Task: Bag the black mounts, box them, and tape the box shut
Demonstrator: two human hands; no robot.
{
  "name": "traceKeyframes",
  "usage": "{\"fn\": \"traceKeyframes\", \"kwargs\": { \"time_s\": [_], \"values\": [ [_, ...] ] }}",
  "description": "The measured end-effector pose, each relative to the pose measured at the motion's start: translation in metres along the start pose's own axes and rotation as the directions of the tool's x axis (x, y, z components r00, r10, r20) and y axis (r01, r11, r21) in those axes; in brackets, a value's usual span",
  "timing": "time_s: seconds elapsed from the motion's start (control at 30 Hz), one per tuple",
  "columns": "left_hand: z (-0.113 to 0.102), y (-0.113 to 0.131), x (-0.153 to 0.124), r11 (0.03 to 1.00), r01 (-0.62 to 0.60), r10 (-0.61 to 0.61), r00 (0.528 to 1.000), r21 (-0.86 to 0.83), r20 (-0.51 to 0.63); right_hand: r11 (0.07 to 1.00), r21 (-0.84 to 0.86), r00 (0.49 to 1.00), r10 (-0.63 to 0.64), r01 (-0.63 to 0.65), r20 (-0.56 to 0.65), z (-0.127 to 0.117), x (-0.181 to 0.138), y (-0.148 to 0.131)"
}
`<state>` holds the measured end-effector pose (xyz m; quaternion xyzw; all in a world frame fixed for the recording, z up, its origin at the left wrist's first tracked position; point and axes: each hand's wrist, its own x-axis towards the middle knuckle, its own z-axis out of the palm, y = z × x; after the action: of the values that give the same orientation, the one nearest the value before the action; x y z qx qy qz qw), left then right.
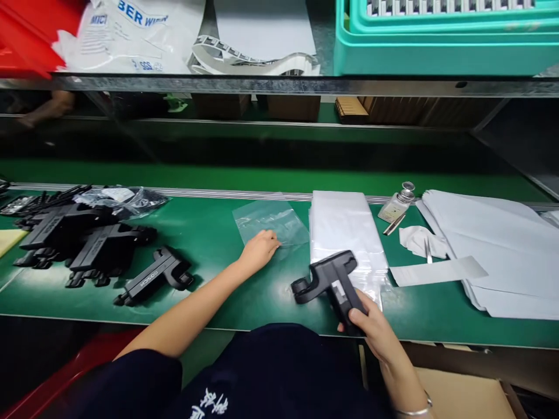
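My right hand [374, 326] grips a black plastic bracket [329, 279] by its stem, holding it just above the green table near the front edge. My left hand [259, 249] reaches forward with its fingers pinched on the near edge of a clear plastic bag [271, 224] lying flat on the table. A stack of clear bags [345, 230] lies right of that bag, partly under the bracket.
Several black brackets [87, 238] lie in a pile at the left, one [152, 278] nearer me. A small bottle [397, 203], tweezers [428, 250] and white sheets [493, 244] lie at the right. A shelf above holds a teal crate [437, 46]. Another person's arm [46, 107] shows at far left.
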<state>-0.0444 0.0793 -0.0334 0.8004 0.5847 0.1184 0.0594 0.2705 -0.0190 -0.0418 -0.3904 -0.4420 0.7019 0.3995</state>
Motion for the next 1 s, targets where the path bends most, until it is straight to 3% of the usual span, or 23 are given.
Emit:
{"fn": "traceKeyframes", "kwargs": {
  "time_s": [0.13, 0.27, 0.47, 0.67, 0.8, 0.9, 1.0],
  "values": [
    [-0.013, 0.02, -0.009, 0.98, -0.088, 0.099, 0.994, -0.181, 0.055, 0.991, -0.124, 0.932, 0.094, -0.053, 0.349, 0.032, 0.033, -0.006],
    [-0.027, 0.029, -0.031, 0.948, -0.08, 0.086, 0.996, -0.309, 0.007, 0.956, -0.284, 0.912, 0.053, 0.071, 0.406, 0.035, 0.053, 0.002],
    [-0.049, 0.042, -0.067, 0.897, -0.262, 0.212, 0.962, -0.357, -0.173, 0.899, -0.429, 0.96, 0.034, 0.092, 0.277, 0.01, 0.037, 0.032],
    [-0.049, 0.047, -0.071, 0.889, -0.401, 0.337, 0.9, -0.222, -0.277, 0.901, -0.433, 0.983, 0.046, 0.035, 0.175, 0.008, 0.021, 0.037],
    [-0.045, 0.043, -0.071, 0.857, -0.514, 0.489, 0.832, -0.031, -0.263, 0.938, -0.345, 0.972, 0.116, -0.039, 0.206, 0.012, 0.024, 0.026],
    [-0.043, 0.036, -0.078, 0.798, -0.601, 0.592, 0.769, 0.041, -0.24, 0.965, -0.167, 0.969, 0.221, -0.201, 0.114, 0.015, 0.023, 0.024],
    [-0.037, 0.034, -0.082, 0.815, -0.577, 0.571, 0.787, 0.049, -0.232, 0.95, -0.034, 0.951, 0.31, -0.31, -0.014, 0.027, 0.023, 0.028]
  ]
}}
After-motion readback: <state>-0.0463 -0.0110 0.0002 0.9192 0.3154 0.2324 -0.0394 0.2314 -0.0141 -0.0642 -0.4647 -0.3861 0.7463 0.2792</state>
